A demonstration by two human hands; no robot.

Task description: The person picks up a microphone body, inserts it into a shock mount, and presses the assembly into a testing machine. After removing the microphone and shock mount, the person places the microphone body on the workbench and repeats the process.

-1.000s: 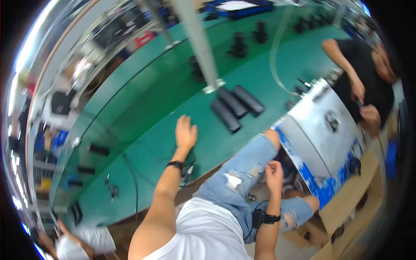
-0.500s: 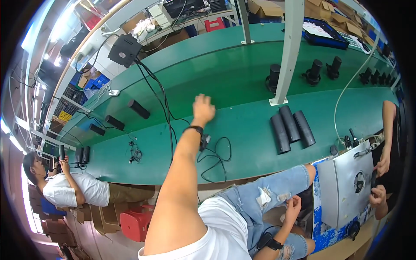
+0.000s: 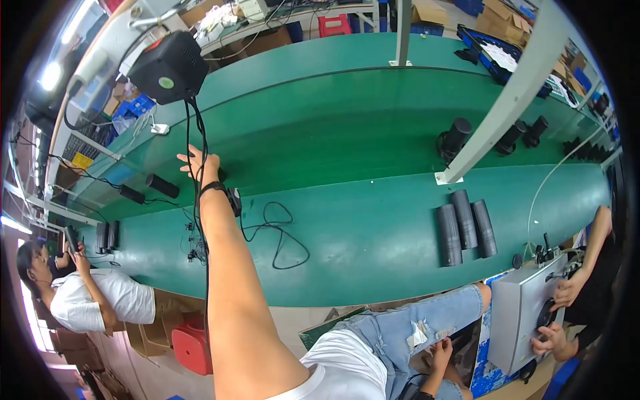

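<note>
My left hand (image 3: 202, 165) is stretched far over the green bench, fingers spread, holding nothing. Just beside its wrist a dark cylinder (image 3: 222, 173) shows, mostly hidden by the hand. Black cables (image 3: 199, 127) hang down from a black box (image 3: 175, 67) and cross in front of the hand. Farther left lie two more black cylinders (image 3: 162, 185). A loose black cable (image 3: 291, 248) lies looped to the right of my forearm. Low in the view, my right hand (image 3: 441, 353) rests by my torn jeans, fingers curled, with nothing visible in them.
Three black tubes (image 3: 467, 229) lie on the bench (image 3: 360, 267) at right. A grey post (image 3: 513, 93) rises near black parts standing on end. A person's hands (image 3: 551, 340) work at a grey metal box (image 3: 523, 320). At left sits another person (image 3: 100, 300) near a red stool (image 3: 192, 350).
My left hand has moved left along the bench toward the black cylinders, and its fingers have spread. The view has shifted, and the hanging cables now cross the hand. My right hand stays low.
</note>
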